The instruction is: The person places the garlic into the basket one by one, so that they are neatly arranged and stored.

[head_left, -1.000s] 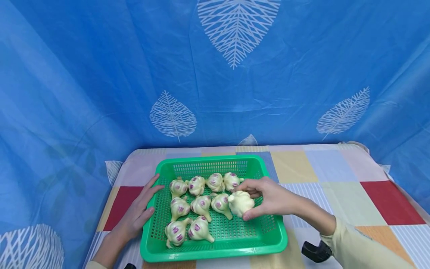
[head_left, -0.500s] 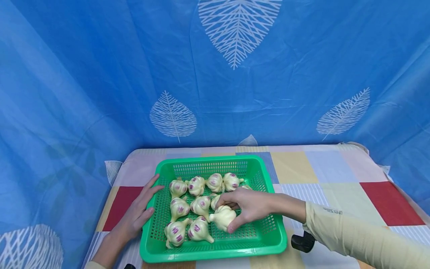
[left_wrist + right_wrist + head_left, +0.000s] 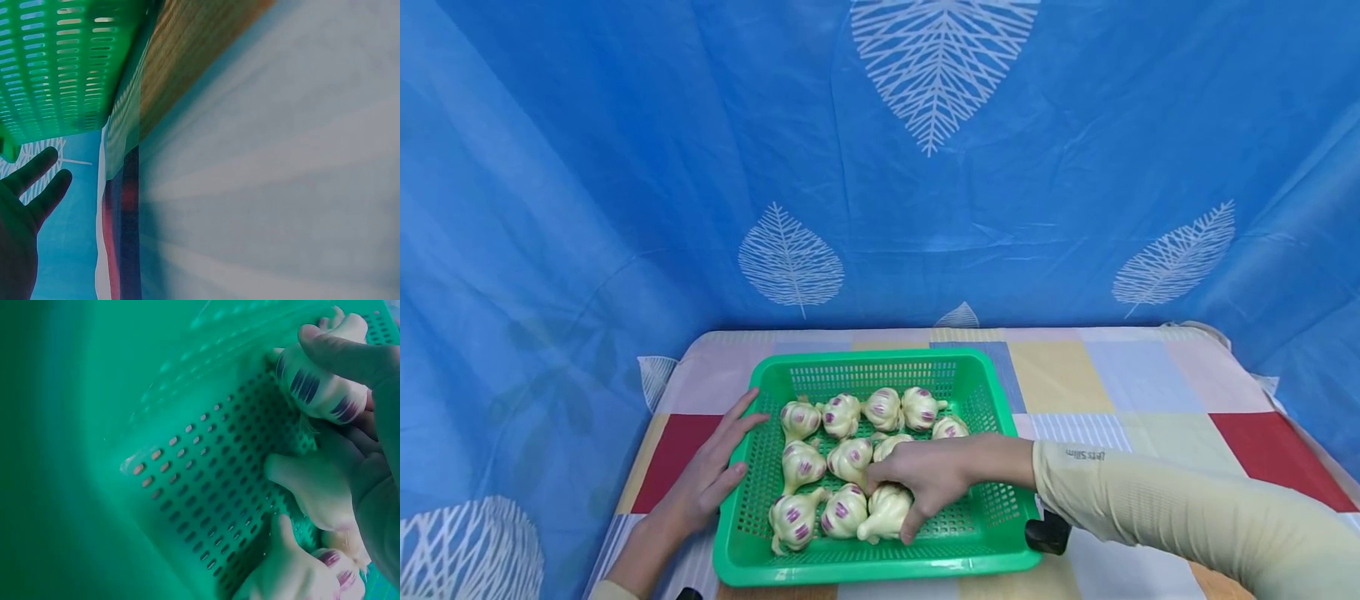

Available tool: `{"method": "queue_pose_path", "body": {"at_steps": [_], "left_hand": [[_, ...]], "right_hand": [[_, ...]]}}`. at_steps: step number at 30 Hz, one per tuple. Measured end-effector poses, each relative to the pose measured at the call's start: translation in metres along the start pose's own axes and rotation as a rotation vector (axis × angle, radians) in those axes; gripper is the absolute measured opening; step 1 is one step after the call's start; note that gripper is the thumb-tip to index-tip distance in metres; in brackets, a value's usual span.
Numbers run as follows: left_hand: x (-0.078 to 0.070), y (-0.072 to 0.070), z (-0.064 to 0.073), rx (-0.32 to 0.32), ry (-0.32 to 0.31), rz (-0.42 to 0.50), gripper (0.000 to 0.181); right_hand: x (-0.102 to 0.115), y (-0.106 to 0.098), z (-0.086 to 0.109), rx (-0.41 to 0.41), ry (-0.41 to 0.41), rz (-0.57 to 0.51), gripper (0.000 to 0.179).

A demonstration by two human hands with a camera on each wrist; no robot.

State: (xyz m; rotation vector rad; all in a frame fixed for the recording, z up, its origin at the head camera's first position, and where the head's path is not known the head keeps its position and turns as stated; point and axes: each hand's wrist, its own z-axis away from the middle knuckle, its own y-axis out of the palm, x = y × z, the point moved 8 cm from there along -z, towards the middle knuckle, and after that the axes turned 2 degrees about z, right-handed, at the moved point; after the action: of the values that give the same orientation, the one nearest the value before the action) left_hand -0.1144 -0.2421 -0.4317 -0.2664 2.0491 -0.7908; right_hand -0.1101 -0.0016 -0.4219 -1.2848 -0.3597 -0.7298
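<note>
My right hand (image 3: 921, 482) grips a garlic bulb (image 3: 887, 510) low in the front row of a green plastic basket (image 3: 880, 573). In the right wrist view, the thumb lies across the top of this purple-streaked bulb (image 3: 315, 387), and the fingers are partly hidden behind it. Immediately left of it lies another garlic bulb (image 3: 844, 510). The hand partly covers a bulb (image 3: 891, 446) in the middle row. My left hand (image 3: 707, 479) lies with spread fingers along the basket's left rim. In the left wrist view, two of its fingers (image 3: 47, 194) extend below the slotted basket wall (image 3: 56, 75).
Several more garlic bulbs (image 3: 880, 408) lie in rows, one (image 3: 950, 427) toward the right wall. The basket stands on a patchwork tablecloth (image 3: 1150, 367). A blue curtain (image 3: 880, 250) with white leaf prints hangs behind. A black wrist device (image 3: 1048, 533) overlaps the basket's right rim.
My right hand has carried the garlic bulb leftward and down into the front row, beside another bulb. A bulb near the right wall has come into sight. The left hand has stayed put.
</note>
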Motion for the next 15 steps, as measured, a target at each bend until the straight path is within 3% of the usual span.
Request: {"method": "queue_pose_path", "body": {"at_steps": [15], "left_hand": [[0.003,0.002,0.001,0.013,-0.011,0.001,0.058]], "right_hand": [[0.015,0.009,-0.017,0.096,0.054,0.417,0.073]]}}
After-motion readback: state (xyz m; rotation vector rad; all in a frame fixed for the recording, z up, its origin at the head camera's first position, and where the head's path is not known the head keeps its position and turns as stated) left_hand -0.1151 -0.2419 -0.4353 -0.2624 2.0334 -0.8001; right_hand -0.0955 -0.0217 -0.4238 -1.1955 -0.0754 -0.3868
